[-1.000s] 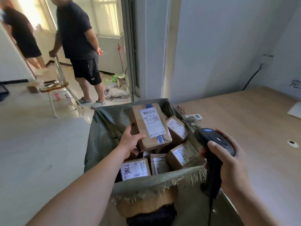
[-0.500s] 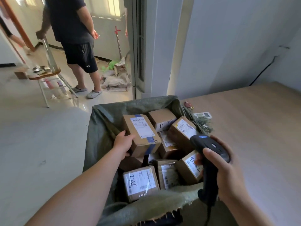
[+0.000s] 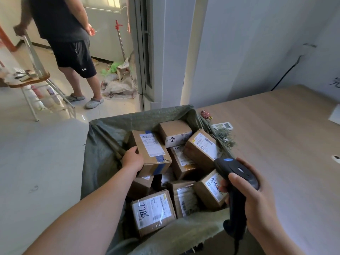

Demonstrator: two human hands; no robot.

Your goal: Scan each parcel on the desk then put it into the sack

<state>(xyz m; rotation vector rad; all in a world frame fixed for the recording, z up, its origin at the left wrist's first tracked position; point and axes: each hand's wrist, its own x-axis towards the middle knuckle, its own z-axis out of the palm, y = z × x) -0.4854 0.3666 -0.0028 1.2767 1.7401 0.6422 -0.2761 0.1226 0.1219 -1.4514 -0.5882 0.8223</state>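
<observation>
The left hand reaches into the middle of the frame and grips a blue-taped parcel by its left side. The thumb lies along the box's top edge, and the fingers curl under it out of sight. This cardboard box has a white shipping label on top. It sits tilted on the heap inside the open green woven sack, towards the sack's upper left.

More brown parcels fill the sack below and to the right of it, lying at mixed angles and touching one another. One of them, a parcel with handwritten digits on its label, lies against the sack's near rim.

At lower right, the right hand is wrapped round the handle of a black barcode scanner. The fingers are closed on the grip, and the scanner's head, with its blue button, points towards the upper left of the frame, over the sack's right side.

The wooden desk takes up the right of the frame, with the sack's frayed edge draped over its left border. Near that edge a small white remote lies on the desk. A sheet of paper lies at the far right.

In the upper left, a person in a dark shirt and shorts stands on the tiled floor with one hand on a wooden-seated chair. Crumpled paper and wrapping lies by the doorway.
</observation>
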